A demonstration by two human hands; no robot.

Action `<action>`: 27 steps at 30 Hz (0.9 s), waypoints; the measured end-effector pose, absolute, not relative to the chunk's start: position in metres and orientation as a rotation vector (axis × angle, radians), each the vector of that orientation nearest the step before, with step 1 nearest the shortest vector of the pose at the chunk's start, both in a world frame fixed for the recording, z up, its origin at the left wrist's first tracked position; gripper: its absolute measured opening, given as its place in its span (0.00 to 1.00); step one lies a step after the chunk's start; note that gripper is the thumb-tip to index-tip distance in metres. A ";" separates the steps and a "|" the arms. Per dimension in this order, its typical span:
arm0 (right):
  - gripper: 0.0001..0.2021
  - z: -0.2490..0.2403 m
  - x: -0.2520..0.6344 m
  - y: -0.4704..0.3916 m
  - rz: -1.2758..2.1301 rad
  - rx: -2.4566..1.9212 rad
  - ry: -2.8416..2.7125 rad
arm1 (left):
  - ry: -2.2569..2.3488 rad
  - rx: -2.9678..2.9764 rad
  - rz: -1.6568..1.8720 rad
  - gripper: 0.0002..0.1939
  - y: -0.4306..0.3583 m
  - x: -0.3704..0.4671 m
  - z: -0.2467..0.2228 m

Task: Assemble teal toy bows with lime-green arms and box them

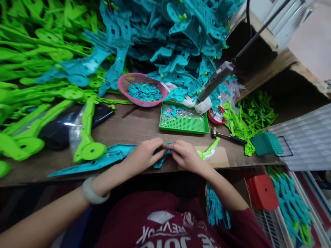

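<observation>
Long part: turquoise. Left pile: lime green. Basket: pink, perforated pattern. Tray: bright green, hole grid. Screwdriver: grey. Benchtop: dark brown. Shirt: maroon, white lettering. Bracelet: pale grey-green.

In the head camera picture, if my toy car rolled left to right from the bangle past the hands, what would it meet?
Pale bangle → left hand → right hand → hammer → dark teal plastic container.

Blue part: partly behind left hand
Right hand: grip indistinct
Green pile: cut by left edge
</observation>
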State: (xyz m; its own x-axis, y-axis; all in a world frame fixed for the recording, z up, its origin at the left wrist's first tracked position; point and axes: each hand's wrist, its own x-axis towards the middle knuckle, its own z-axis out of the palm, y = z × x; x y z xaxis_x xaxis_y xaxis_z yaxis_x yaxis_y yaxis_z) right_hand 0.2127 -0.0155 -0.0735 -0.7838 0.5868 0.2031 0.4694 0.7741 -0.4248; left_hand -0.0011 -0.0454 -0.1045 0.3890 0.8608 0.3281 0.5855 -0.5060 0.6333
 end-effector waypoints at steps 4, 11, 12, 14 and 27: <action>0.07 -0.057 0.212 0.005 0.750 -0.754 -2.704 | 1.445 2.182 0.989 0.11 -0.062 0.009 -0.110; 0.13 -0.044 0.200 0.029 0.978 -0.647 -2.778 | 1.550 1.931 1.099 0.09 -0.065 0.025 -0.120; 0.12 -0.042 0.198 0.032 0.987 -0.644 -2.799 | 1.569 1.898 1.099 0.09 -0.064 0.024 -0.121; 0.12 -0.038 0.193 0.039 1.007 -0.632 -2.854 | 1.618 1.900 1.079 0.09 -0.062 0.023 -0.123; 0.13 -0.023 0.164 0.078 1.193 -0.357 -3.035 | 1.649 1.915 0.979 0.11 -0.057 0.008 -0.110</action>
